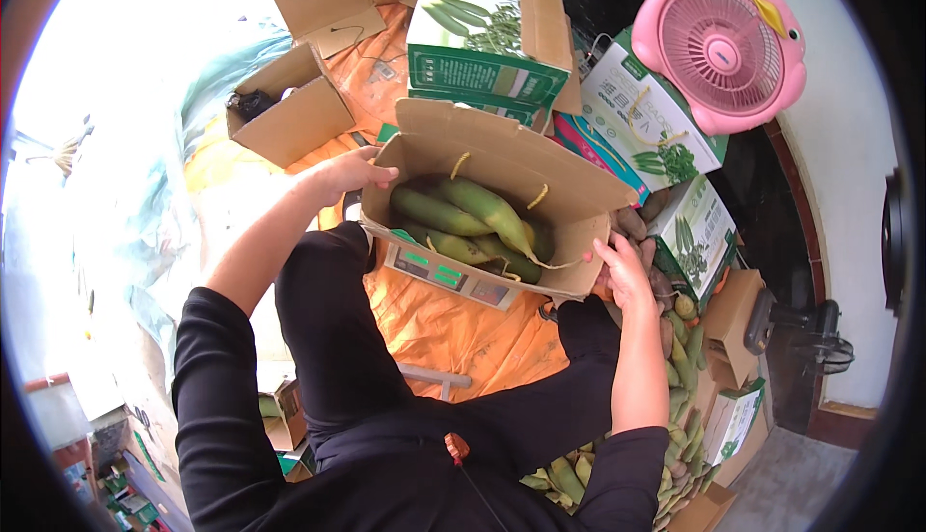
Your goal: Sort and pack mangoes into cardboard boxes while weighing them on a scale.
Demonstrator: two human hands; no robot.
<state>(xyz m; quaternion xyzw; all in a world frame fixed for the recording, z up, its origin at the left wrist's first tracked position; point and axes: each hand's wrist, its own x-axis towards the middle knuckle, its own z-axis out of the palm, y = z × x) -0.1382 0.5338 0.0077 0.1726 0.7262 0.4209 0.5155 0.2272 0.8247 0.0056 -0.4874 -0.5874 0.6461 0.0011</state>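
Note:
An opened cardboard box (pixel 579 206) is in front of me, above my knees, with its far flap raised. Several long green radishes (pixel 453 212) lie inside, one with its thin root pointing toward the right side. Two yellow rope handles (pixel 461 165) hang on the inner far wall. My left hand (pixel 352 171) is closed on the box's left edge, thumb on the rim. At the right edge, my right hand (pixel 622 270) grips the box's side, its fingers partly hidden behind the cardboard.
An orange sheet (pixel 463 325) covers the floor. Printed radish cartons (pixel 487 30) stand beyond the box, with a pink fan (pixel 721 53) at far right. A small open carton (pixel 289 112) sits at far left. Loose green radishes (pixel 680 363) are piled by my right arm.

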